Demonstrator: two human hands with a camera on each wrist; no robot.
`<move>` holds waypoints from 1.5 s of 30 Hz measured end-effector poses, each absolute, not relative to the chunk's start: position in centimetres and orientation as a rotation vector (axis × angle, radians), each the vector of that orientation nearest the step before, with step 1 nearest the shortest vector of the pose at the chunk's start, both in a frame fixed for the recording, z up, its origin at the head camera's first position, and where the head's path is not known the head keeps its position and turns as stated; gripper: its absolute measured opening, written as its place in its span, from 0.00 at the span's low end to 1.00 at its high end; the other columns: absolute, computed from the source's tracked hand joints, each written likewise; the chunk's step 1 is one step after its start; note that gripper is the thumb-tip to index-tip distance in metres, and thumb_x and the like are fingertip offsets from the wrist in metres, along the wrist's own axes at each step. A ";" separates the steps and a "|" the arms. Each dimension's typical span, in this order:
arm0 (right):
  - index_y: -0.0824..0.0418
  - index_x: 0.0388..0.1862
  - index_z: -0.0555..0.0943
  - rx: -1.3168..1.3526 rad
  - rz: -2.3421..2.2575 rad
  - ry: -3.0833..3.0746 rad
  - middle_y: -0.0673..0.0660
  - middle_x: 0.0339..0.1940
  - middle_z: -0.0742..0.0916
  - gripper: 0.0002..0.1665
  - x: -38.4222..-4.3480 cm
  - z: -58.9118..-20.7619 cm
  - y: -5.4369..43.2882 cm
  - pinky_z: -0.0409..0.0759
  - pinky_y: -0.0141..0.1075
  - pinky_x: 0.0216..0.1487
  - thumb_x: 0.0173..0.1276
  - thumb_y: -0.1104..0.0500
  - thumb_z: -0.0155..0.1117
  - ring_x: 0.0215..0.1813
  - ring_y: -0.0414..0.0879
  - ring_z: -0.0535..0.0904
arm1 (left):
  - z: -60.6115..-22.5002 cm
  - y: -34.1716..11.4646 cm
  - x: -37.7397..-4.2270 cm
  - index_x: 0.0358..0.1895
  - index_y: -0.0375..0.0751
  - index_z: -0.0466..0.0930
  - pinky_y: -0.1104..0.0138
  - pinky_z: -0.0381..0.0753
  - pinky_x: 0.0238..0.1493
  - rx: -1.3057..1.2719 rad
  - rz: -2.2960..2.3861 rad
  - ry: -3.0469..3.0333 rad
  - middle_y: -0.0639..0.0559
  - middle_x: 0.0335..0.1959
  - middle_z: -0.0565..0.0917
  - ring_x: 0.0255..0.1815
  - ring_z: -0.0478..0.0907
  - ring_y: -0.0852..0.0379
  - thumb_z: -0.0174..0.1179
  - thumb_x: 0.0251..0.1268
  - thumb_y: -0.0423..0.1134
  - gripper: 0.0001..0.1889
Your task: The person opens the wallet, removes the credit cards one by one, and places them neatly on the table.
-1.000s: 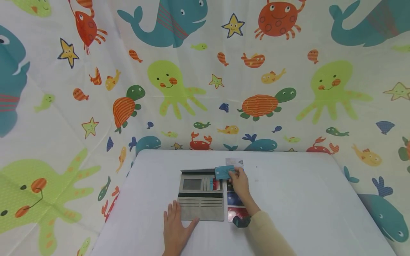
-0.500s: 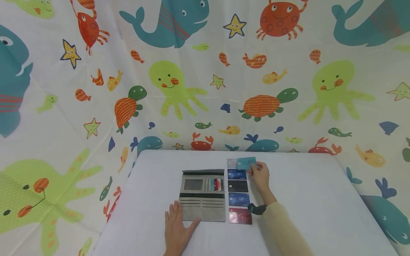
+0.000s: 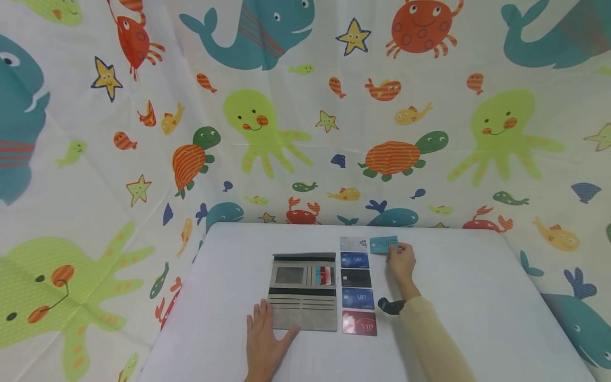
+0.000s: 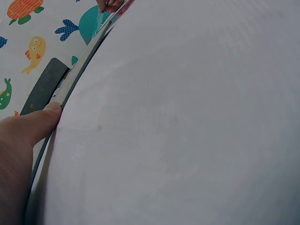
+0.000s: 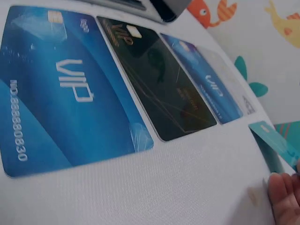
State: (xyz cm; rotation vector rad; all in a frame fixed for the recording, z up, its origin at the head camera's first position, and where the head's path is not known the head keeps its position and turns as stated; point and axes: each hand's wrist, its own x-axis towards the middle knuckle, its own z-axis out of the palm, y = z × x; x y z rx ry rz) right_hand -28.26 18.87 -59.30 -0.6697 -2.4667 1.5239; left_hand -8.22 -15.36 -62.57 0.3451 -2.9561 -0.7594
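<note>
An open grey wallet [image 3: 305, 318] lies flat on the white table, with a red card and other cards showing in its upper right slots [image 3: 324, 276]. My left hand [image 3: 267, 339] rests at its lower left corner, fingers straight; in the left wrist view the thumb [image 4: 51, 112] touches the wallet's edge. My right hand [image 3: 402, 262] pinches a teal VIP card [image 3: 383, 245] by its right end, beside the top of a card column. In the right wrist view, that card [image 5: 274, 140] is tilted above the table, and only some fingertips [image 5: 280, 187] show.
Right of the wallet runs a column: a silver card [image 3: 353, 243], a blue VIP card [image 3: 355, 260], a black card [image 3: 356, 278], another blue VIP card [image 3: 358, 298] and a red VIP card [image 3: 359, 323]. A sea-animal curtain [image 3: 286, 159] hangs behind the table.
My right hand has carried the teal card rightward from above the wallet, across the column, to the right of the silver card. My left hand has stayed on the wallet's corner.
</note>
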 end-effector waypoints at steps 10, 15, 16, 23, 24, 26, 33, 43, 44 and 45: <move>0.76 0.61 0.69 -0.654 1.371 -2.606 0.69 0.42 0.83 0.25 -28.8 -59.6 19.3 0.78 0.42 0.43 0.79 0.56 0.50 0.38 0.55 0.82 | -62.6 -15.3 -8.2 0.77 0.34 0.57 0.43 0.45 0.82 0.346 -0.765 -2.951 0.39 0.80 0.58 0.83 0.51 0.39 0.65 0.50 0.71 0.58; 0.78 0.60 0.70 -0.664 1.342 -2.639 0.73 0.52 0.78 0.24 -29.0 -59.4 19.2 0.76 0.55 0.58 0.78 0.57 0.51 0.54 0.65 0.76 | -62.7 -15.4 -8.2 0.77 0.33 0.58 0.43 0.47 0.81 0.338 -0.747 -2.943 0.39 0.80 0.58 0.82 0.52 0.39 0.65 0.50 0.71 0.58; 0.78 0.59 0.71 -0.663 1.328 -2.647 0.73 0.52 0.78 0.24 -29.0 -59.4 19.1 0.75 0.56 0.60 0.77 0.57 0.51 0.56 0.66 0.75 | -62.7 -15.4 -8.2 0.77 0.33 0.58 0.43 0.47 0.81 0.339 -0.747 -2.944 0.39 0.80 0.58 0.82 0.51 0.39 0.65 0.50 0.71 0.58; 0.78 0.56 0.72 -0.612 1.244 -2.697 0.73 0.50 0.78 0.24 -28.9 -59.2 18.9 0.74 0.58 0.59 0.77 0.56 0.52 0.54 0.66 0.74 | -62.6 -15.4 -8.2 0.77 0.33 0.58 0.43 0.46 0.82 0.347 -0.745 -2.946 0.38 0.80 0.58 0.82 0.52 0.39 0.65 0.50 0.71 0.58; 0.78 0.56 0.72 -0.603 1.240 -2.697 0.73 0.49 0.78 0.24 -28.9 -59.2 18.9 0.74 0.57 0.58 0.77 0.56 0.52 0.54 0.65 0.74 | -62.6 -15.4 -8.2 0.77 0.33 0.58 0.43 0.46 0.82 0.349 -0.743 -2.946 0.39 0.80 0.58 0.82 0.52 0.39 0.65 0.50 0.71 0.58; 0.78 0.54 0.72 -0.584 1.222 -2.702 0.72 0.48 0.78 0.23 -29.0 -59.2 18.9 0.74 0.57 0.56 0.77 0.56 0.53 0.52 0.64 0.74 | -62.6 -15.4 -8.3 0.77 0.33 0.58 0.43 0.46 0.81 0.348 -0.741 -2.945 0.39 0.80 0.58 0.82 0.52 0.39 0.65 0.50 0.71 0.58; 0.77 0.53 0.72 -0.566 1.207 -2.713 0.71 0.47 0.77 0.23 -29.1 -59.2 18.9 0.75 0.55 0.55 0.77 0.55 0.54 0.50 0.62 0.73 | -62.5 -15.4 -8.3 0.77 0.34 0.58 0.42 0.47 0.81 0.349 -0.744 -2.945 0.39 0.80 0.58 0.82 0.51 0.39 0.65 0.50 0.72 0.58; 0.78 0.50 0.72 -0.517 1.147 -2.757 0.72 0.45 0.77 0.22 -28.9 -59.4 19.1 0.74 0.56 0.54 0.77 0.56 0.53 0.49 0.64 0.73 | -62.6 -15.3 -8.2 0.77 0.34 0.59 0.42 0.49 0.81 0.355 -0.734 -2.956 0.39 0.80 0.59 0.82 0.52 0.39 0.66 0.49 0.71 0.59; 0.78 0.50 0.73 -0.517 1.149 -2.753 0.72 0.45 0.77 0.23 -28.9 -59.5 19.1 0.74 0.56 0.54 0.77 0.55 0.52 0.49 0.64 0.73 | -62.6 -15.3 -8.2 0.77 0.34 0.59 0.42 0.49 0.81 0.355 -0.732 -2.957 0.39 0.80 0.59 0.82 0.52 0.39 0.66 0.49 0.71 0.59; 0.78 0.50 0.73 -0.517 1.155 -2.746 0.73 0.45 0.77 0.23 -28.9 -59.5 19.1 0.74 0.57 0.54 0.78 0.55 0.51 0.49 0.64 0.73 | -62.6 -15.3 -8.2 0.77 0.34 0.59 0.42 0.49 0.81 0.355 -0.730 -2.958 0.39 0.80 0.59 0.82 0.52 0.39 0.66 0.49 0.71 0.59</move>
